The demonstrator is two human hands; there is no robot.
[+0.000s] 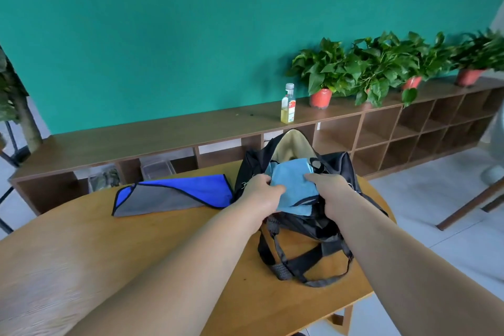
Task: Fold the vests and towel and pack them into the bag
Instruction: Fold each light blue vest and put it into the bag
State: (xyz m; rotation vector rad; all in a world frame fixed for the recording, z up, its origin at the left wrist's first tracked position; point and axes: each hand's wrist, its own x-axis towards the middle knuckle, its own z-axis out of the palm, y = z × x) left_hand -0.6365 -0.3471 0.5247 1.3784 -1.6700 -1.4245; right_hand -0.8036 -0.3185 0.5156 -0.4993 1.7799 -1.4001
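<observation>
Our left grip (263, 189) and right grip (328, 194) meet at centre frame over the mouth of the black bag (249, 165); between them sits a folded light blue cloth (293, 184), and we cannot tell whether it is the towel or a vest. The left grip is clamped on the cloth's left edge, fingers curled round it; the right grip pinches its right edge, fingers bent over the top. The cloth lies in the bag's opening, its near part draped over the front lip; behind it the bag's flap stands upright and shows a pale beige lining (290, 146). The bag rests on the right part of the wooden table (136, 240); its black straps (300, 263) loop loosely on the table surface nearer to us. Left of the bag, touching its side, a blue and grey vest (174, 194) with black trim lies flat on the table, partly folded. Behind the table a long brown shelf (163, 131) runs along the green wall (163, 35); on its top stand a bottle (288, 103) of yellow liquid and, in the upper right of the frame, a row of potted plants (327, 68) in red pots.
</observation>
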